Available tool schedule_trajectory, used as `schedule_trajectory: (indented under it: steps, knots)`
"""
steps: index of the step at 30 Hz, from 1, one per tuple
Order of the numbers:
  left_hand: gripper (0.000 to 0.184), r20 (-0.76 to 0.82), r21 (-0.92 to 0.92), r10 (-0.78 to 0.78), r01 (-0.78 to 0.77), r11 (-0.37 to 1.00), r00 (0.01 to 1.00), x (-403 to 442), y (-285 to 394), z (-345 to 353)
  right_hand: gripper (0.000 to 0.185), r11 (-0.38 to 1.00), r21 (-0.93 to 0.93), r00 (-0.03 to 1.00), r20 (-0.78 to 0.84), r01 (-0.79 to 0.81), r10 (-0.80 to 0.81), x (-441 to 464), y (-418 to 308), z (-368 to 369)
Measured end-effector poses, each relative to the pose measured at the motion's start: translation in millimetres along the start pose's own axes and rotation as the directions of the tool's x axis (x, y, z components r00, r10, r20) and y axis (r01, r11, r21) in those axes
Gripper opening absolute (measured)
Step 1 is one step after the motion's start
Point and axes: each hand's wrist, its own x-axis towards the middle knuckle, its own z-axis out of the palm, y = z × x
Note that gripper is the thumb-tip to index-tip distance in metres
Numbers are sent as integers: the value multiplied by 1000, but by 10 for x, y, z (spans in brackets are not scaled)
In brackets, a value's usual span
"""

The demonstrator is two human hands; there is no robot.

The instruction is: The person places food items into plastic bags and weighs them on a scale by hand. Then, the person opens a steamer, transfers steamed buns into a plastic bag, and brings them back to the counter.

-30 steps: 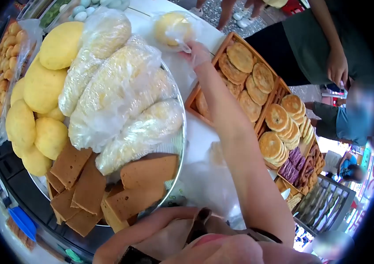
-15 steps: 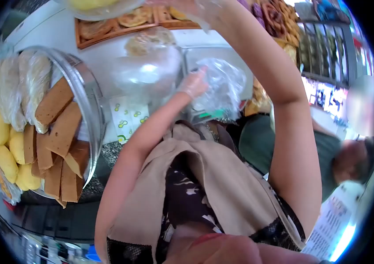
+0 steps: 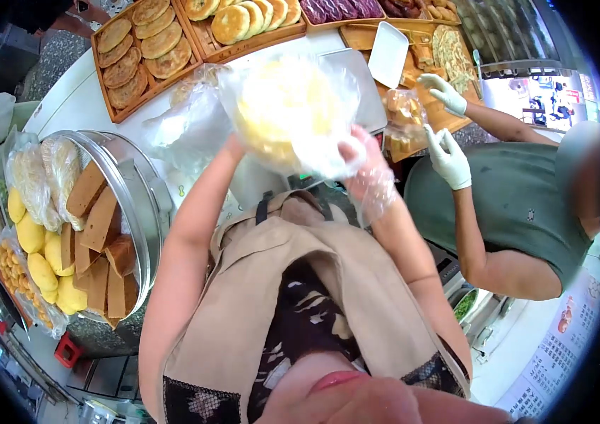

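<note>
A clear plastic bag (image 3: 348,78) is held up in front of me above the white counter, with a round, pale yellow food (image 3: 279,106) inside, blurred by glare and motion. My right hand (image 3: 367,159), in a loose clear plastic glove, grips the bag's near right side, thumb and fingers bent round the plastic. At the bag's left edge is my left hand (image 3: 235,147), closed on it; most of its fingers are hidden behind the plastic. Behind the bag a flat grey metal plate (image 3: 359,74) partly shows. More crumpled clear plastic (image 3: 180,134) lies to the left.
A large metal steamer (image 3: 146,205) on the left holds brown cake slices (image 3: 102,219) and yellow buns (image 3: 30,233). Wooden trays (image 3: 197,53) of flatbreads line the back. A white dish (image 3: 388,55) lies at back right. A co-worker's gloved hands (image 3: 450,159) are close on the right.
The yellow food has come from the far back left to in front of me, in a bag. My right arm has drawn back; my left hand has left the crumpled bag. The co-worker's hands now show.
</note>
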Motion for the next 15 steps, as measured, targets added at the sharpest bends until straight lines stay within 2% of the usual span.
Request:
schedule_trajectory:
  steps: [2,4,5,6,8,9,11,12,13,14,15]
  knots:
    - [50,130,-388,-178,215,896,975,81,55,-216,6,983,132,988,-75,-127,138,-11,266,-184]
    - [48,213,-545,-248,326,772,945,104,154,-372,3,982,121,988,-33,-144,149,33,550,-383]
    - [48,235,-256,-179,239,937,955,90,239,-448,5,993,67,993,-62,-99,103,49,627,-385]
    - [48,278,57,-121,109,992,953,77,326,-494,6,990,67,988,-82,-125,130,119,738,-458]
    - [48,274,45,-100,91,995,956,83,128,-429,5,991,47,988,-79,-127,130,209,785,-476]
    - [50,277,-121,-61,97,988,959,117,-287,-313,5,993,72,992,-77,-95,101,306,877,-541]
    - [52,266,-278,-26,102,955,964,103,-199,-350,7,991,121,993,-106,-47,60,425,884,-524]
    - [54,307,51,110,-132,990,945,35,-157,-394,7,991,125,993,-97,-51,64,525,961,-583]
    - [56,391,357,215,-363,861,895,-31,92,-456,7,988,155,991,-133,-4,25,665,1105,-683]
    - [56,390,364,208,-358,860,897,-93,324,-477,8,982,183,985,-171,44,-12,770,1183,-737]
    - [57,426,300,-28,-112,947,904,-146,553,-464,9,974,217,984,-177,70,-32,818,1166,-732]
